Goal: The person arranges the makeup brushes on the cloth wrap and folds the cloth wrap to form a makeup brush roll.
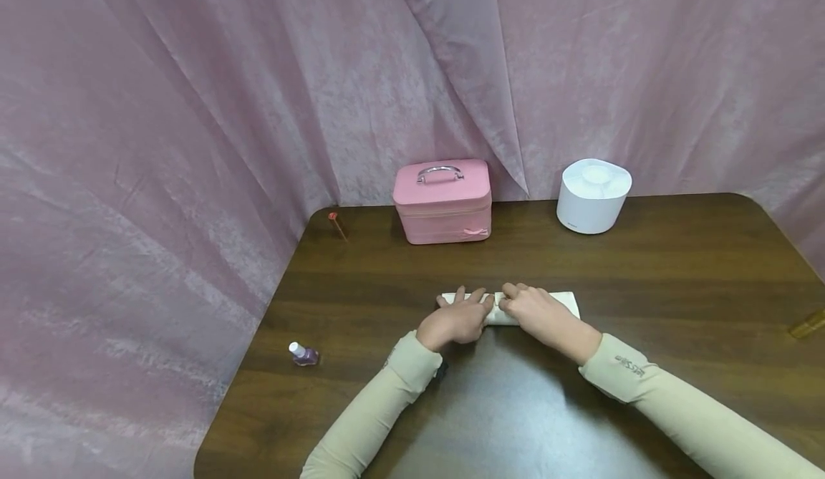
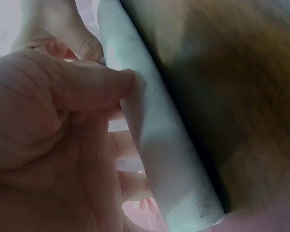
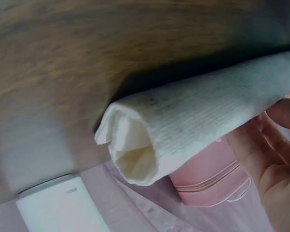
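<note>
A white ribbed cloth, rolled into a tube, lies crosswise on the table in front of the person. Its hollow end with layered edges shows in the right wrist view. Over the left part of the roll is the left hand, whose thumb presses the near side while its fingers reach behind. The right hand grips the roll near the middle with bent fingers, close beside the left hand. The roll's right end sticks out past the right hand.
A pink case with a metal handle and a white rounded container stand at the back. To the left are a purple nail polish bottle and a thin orange-tipped stick. A gold tube is at the right edge.
</note>
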`<state>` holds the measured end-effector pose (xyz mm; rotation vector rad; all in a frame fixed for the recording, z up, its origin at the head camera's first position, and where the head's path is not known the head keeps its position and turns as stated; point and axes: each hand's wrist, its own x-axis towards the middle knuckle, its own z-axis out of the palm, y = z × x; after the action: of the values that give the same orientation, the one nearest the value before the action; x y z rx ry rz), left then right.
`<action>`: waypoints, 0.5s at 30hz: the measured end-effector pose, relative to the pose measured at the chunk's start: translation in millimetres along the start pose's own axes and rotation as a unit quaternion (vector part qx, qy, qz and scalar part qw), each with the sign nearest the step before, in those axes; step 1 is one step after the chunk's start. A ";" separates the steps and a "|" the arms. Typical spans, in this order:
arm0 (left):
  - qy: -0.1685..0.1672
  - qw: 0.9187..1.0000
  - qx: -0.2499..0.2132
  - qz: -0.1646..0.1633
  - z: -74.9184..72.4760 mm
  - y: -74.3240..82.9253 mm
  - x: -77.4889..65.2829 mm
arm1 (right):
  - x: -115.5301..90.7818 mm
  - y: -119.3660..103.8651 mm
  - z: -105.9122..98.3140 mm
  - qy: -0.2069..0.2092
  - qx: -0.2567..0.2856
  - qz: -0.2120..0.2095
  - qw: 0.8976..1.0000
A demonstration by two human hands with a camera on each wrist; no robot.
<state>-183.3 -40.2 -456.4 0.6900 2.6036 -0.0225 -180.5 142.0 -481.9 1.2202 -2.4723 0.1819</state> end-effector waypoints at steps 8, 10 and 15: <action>-0.011 1.000 -0.010 0.021 -5.0 -9.8 3.9 | -0.3 6.7 -14.3 -0.040 0.085 0.061 0.994; -0.008 0.999 -0.015 0.031 -0.4 -12.8 2.5 | -5.5 5.7 -17.6 -0.065 0.122 0.095 0.986; 0.018 0.999 -0.031 0.038 1.1 -16.6 1.1 | -13.4 7.4 -25.3 -0.121 0.152 0.152 0.969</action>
<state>-191.5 -54.3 -459.5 0.7728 2.5981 0.0931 -172.0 163.5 -463.4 1.0154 -2.9238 0.5418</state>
